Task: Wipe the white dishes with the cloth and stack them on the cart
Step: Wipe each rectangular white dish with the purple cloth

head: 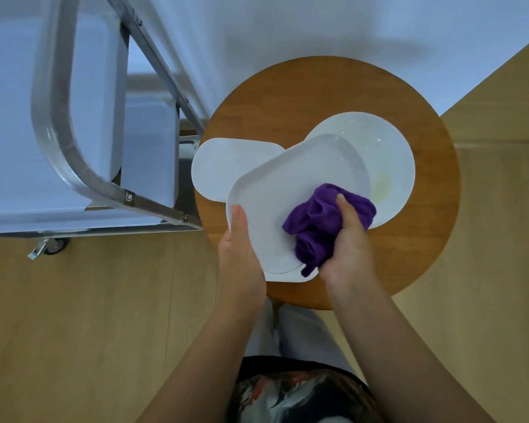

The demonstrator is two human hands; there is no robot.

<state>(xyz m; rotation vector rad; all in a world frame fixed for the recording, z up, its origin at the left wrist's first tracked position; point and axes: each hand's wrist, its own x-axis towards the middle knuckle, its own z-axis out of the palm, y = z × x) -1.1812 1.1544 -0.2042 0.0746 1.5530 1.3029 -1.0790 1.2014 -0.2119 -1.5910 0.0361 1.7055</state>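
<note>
My left hand (242, 254) holds a white squarish dish (287, 190) by its left rim, lifted over a round wooden table (287, 87). My right hand (347, 248) grips a bunched purple cloth (318, 221) and presses it onto the dish's lower right part. Under the held dish lie two more white dishes on the table: a rounded rectangular one (223, 166) at the left and a round plate (379, 154) at the right with a faint yellowish smear. The cart (58, 132) stands to the left.
The cart has a metal tube frame (162, 209), pale shelves and a caster wheel (52, 245) on the wooden floor. A white wall rises behind the table. My legs and patterned clothing show at the bottom.
</note>
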